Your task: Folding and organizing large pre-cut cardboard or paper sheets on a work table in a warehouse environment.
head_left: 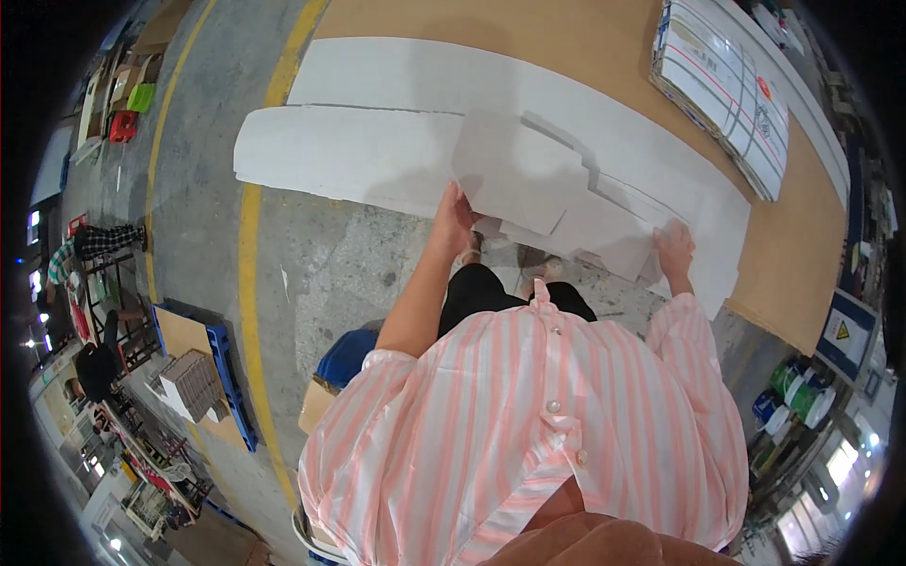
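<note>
Left arm: bare, stretched forward and up from the short sleeve, elbow nearly straight.
Left hand (453, 219): raised at the arm's end, back turned to the camera, fingers curled closed in a grip.
Right arm: bent, mostly covered by the striped sleeve.
Right hand (674, 249): held out well apart from the left, fingers spread, pressing flat.
</note>
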